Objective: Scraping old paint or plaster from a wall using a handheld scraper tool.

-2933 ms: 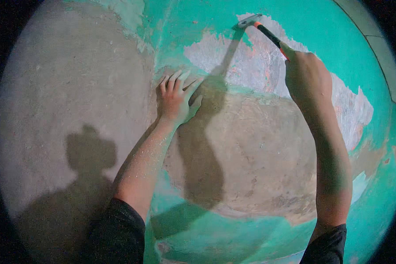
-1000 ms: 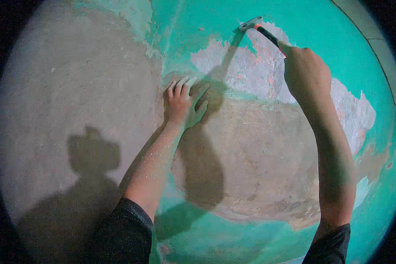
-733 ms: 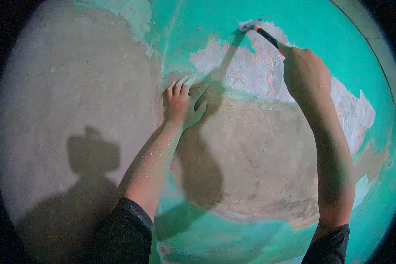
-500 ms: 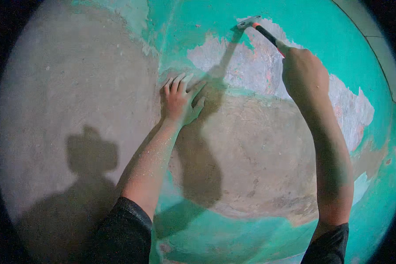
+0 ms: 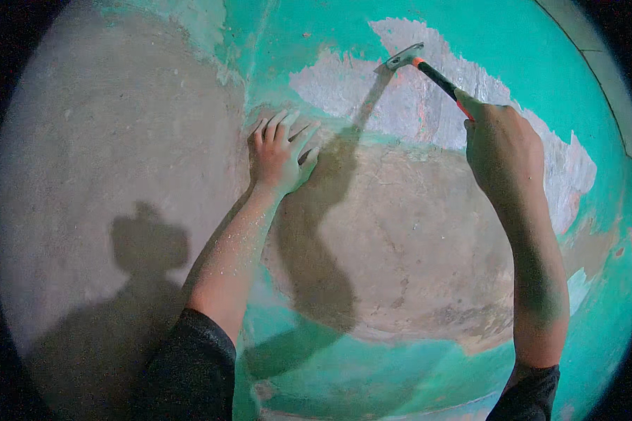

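The scraper [image 5: 439, 81] is up on the wall, its head [image 5: 405, 56] standing over the pale patch [image 5: 340, 84] where no green shows. Compared with half a second ago it sits lower and a little further right: the head is away from the ragged upper border with the green paint [image 5: 512, 49], and stripped surface now shows above it. To me that reads as the run of a downward pull, so the scraping is probably mid-stroke or just past one; I can't make out whether fresh paint comes off with it, nor whether the edge is pressing or lifted clear. The long axis, a black and orange-red handle, slants from the head at upper left down to the right. The head lies crosswise on it, one end toward lower left, the other toward upper right. The right hand [image 5: 507, 144] keeps a full grip on the lower handle, fingers curled right round with no slack that I can see, and it sits lower too. The left hand [image 5: 279, 154] holds nothing; its spread fingers point upward against the top left of the brown area [image 5: 414, 224]. Further out, the grey-brown wall [image 5: 119, 105] on the left carries the person's dark shadow [image 5: 151, 242].
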Demonstrator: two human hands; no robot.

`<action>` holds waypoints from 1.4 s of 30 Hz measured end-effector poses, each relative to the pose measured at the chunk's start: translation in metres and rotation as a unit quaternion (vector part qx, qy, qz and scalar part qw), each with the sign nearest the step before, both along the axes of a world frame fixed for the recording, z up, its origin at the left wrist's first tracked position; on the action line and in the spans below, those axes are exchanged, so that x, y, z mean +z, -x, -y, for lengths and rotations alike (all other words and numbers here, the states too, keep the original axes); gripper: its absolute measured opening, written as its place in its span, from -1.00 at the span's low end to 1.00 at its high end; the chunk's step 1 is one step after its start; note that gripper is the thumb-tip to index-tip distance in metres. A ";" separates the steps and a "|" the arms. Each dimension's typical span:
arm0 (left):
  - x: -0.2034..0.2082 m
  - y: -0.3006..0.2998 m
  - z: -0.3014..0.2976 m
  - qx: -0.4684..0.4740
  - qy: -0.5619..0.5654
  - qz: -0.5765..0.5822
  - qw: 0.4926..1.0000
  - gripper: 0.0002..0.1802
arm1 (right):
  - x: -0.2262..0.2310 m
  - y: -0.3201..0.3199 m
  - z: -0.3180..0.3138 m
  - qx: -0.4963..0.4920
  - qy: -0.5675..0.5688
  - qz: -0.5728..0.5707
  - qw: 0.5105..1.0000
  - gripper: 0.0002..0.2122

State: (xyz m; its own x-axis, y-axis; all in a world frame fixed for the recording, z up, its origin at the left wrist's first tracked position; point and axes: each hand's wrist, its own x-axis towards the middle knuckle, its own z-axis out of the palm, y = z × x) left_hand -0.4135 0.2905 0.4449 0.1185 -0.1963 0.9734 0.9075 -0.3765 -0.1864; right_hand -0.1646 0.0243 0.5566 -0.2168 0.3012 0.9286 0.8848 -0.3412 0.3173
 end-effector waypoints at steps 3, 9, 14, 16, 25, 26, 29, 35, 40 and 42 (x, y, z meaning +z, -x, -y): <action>-0.004 0.001 0.006 0.005 0.035 -0.001 0.999 -0.37 | -0.020 0.001 -0.008 0.025 0.025 0.002 0.999 -0.67; -0.002 -0.002 0.000 -0.005 0.003 0.000 1.000 -0.38 | -0.047 0.021 -0.019 0.051 0.083 -0.003 0.995 -0.60; -0.004 0.004 -0.012 -0.021 -0.029 -0.010 0.999 -0.46 | -0.045 0.053 -0.019 0.058 0.055 0.029 0.996 -0.71; -0.003 0.004 -0.005 -0.024 -0.016 -0.013 1.000 -0.48 | -0.040 0.063 -0.015 0.059 0.062 0.030 0.996 -0.76; -0.002 0.003 0.007 -0.055 -0.014 -0.015 0.998 -0.39 | -0.034 0.081 -0.031 0.094 0.037 0.063 0.993 -0.81; -0.002 0.001 0.009 -0.060 -0.006 -0.009 0.998 -0.38 | -0.035 0.082 -0.034 0.093 0.030 0.055 0.994 -0.81; -0.002 0.000 0.007 -0.062 -0.008 -0.005 0.998 -0.38 | -0.039 0.095 -0.020 0.075 0.055 0.052 0.994 -0.80; -0.004 0.002 0.001 -0.050 -0.021 0.002 0.999 -0.35 | -0.038 0.106 -0.023 0.068 0.058 0.048 0.995 -0.62; -0.004 0.000 -0.003 -0.061 -0.022 -0.005 0.998 -0.34 | -0.039 0.109 -0.015 0.067 0.043 0.056 0.995 -0.81; 0.000 0.001 -0.005 -0.049 -0.038 0.002 0.998 -0.33 | -0.040 0.108 -0.011 0.063 0.047 0.063 0.995 -0.80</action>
State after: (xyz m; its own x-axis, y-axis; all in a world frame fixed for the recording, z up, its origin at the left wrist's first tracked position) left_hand -0.4150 0.2951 0.4446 0.0909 -0.2806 0.9555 0.8679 -0.4482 -0.2142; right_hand -0.2730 0.0356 0.5168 -0.3721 0.3491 0.8601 0.8696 -0.1931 0.4545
